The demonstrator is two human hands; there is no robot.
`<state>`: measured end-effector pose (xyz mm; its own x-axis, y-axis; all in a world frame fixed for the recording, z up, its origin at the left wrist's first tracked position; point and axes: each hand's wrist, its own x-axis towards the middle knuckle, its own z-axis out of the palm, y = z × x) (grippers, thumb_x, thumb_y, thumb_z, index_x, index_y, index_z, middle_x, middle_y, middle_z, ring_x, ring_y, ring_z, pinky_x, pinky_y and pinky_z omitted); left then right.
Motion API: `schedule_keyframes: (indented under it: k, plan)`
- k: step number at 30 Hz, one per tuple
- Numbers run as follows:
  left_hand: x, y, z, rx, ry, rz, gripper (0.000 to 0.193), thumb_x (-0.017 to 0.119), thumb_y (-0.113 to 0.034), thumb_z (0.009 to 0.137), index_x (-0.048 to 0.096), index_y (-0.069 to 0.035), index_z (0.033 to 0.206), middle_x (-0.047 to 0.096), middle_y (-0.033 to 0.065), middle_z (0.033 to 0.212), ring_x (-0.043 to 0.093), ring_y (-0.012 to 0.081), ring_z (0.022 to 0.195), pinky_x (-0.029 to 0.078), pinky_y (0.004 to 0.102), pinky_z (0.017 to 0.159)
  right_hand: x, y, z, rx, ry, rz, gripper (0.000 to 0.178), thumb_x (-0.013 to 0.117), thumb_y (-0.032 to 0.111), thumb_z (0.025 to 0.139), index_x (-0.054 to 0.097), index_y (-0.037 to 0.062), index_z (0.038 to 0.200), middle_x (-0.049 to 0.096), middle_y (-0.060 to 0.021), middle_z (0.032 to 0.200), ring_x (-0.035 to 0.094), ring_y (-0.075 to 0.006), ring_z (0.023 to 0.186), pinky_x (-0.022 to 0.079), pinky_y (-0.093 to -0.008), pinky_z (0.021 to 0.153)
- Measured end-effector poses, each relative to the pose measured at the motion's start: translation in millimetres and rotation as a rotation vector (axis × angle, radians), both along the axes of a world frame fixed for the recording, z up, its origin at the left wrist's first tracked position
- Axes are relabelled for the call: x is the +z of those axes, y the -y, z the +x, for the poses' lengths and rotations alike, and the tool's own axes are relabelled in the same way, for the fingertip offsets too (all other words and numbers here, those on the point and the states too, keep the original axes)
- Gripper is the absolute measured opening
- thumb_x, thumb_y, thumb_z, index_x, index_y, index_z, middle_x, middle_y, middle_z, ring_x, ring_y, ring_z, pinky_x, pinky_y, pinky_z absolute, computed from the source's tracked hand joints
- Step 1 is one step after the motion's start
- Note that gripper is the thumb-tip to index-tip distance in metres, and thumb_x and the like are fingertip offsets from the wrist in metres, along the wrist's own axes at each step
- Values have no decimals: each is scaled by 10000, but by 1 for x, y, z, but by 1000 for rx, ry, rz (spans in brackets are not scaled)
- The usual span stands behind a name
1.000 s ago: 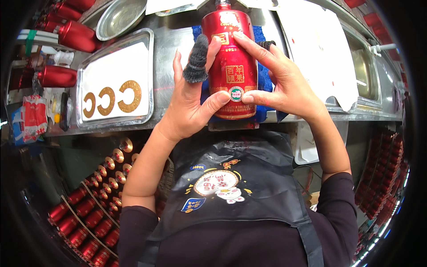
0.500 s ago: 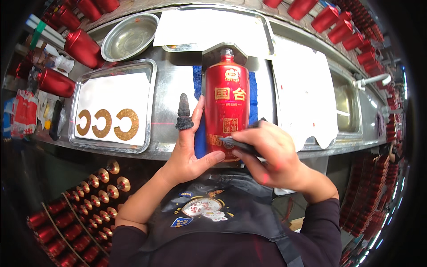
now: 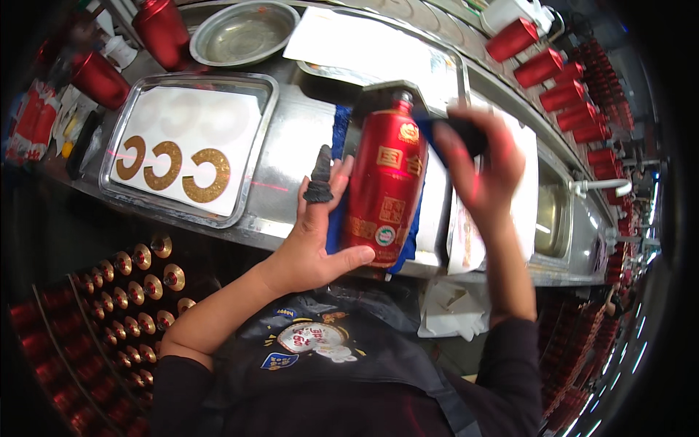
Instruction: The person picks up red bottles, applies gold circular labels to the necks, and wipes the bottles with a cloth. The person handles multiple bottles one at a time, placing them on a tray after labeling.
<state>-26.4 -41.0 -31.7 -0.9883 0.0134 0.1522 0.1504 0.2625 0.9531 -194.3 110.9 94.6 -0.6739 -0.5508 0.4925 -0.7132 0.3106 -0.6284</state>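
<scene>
A red bottle (image 3: 384, 182) with gold lettering and a black-topped neck lies on its back across the bench, its neck away from me. A round green-and-white sticker (image 3: 385, 235) shows near its base. My left hand (image 3: 309, 251) steadies the bottle, thumb on its lower front and fingers along its left side; a black finger cover (image 3: 319, 175) sits on one finger. Beside the neck, my right hand (image 3: 488, 164) is raised and blurred, its fingers closed around a dark blue, cloth-like piece (image 3: 439, 142). Blue cloth (image 3: 339, 131) shows under the bottle.
On the left, a metal tray (image 3: 270, 120) carries a white sheet with three gold C-shaped pieces (image 3: 162, 165). A metal basin (image 3: 244, 36) stands behind it. Red bottles (image 3: 162, 36) line the back left and right. A sink (image 3: 551, 218) with a white tap (image 3: 601, 186) lies right.
My right hand has moved from the bottle's lower front, where it held a slim dark tool, up beside the neck with the dark blue piece. The view has turned; my left hand stays at the bottle.
</scene>
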Motion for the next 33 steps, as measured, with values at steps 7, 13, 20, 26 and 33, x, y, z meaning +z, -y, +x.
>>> schedule_keyframes:
  k: [7, 13, 20, 26, 33]
  plan:
    - [3, -11, -9, 132, 35, 318, 953, 744, -266, 944, 92, 24, 1576, 259, 304, 1622, 231, 367, 1544, 175, 454, 1244, -58, -39, -10, -191, 263, -316, 297, 770, 46, 872, 675, -10, 1147, 716, -109, 1022, 666, -158, 937, 529, -296, 876]
    - [3, -10, -9, 155, 53, 369, 953, 745, -249, 945, 85, 18, 1579, 256, 332, 1609, 229, 374, 1543, 191, 445, 1245, -49, -36, -11, -178, 150, -174, 247, 756, 45, 882, 681, -3, 1113, 714, -82, 956, 685, -136, 903, 541, -270, 806]
    - [2, -7, -11, 150, 31, 379, 880, 722, -235, 964, 137, 38, 1562, 311, 292, 1611, 221, 343, 1549, 191, 431, 1240, -26, -22, -6, -120, -302, -14, 241, 742, -31, 870, 697, 22, 1100, 729, -107, 987, 714, -170, 889, 575, -279, 784]
    - [4, 0, 3, 211, 29, 464, 708, 503, -160, 1055, 75, -13, 1600, 326, 184, 1640, 286, 239, 1511, 194, 413, 1241, -49, -42, 89, 478, -470, -3, 332, 824, 97, 641, 724, 56, 955, 471, 0, 725, 578, -194, 742, 477, -335, 603]
    - [10, 3, 15, 261, 27, 458, 617, 485, -233, 1064, 195, 86, 1506, 337, 205, 1634, 345, 207, 1467, 172, 329, 1206, -56, -28, 107, 799, -433, 242, 99, 800, 73, 754, 707, 103, 764, 491, 3, 730, 585, -213, 789, 495, -337, 609]
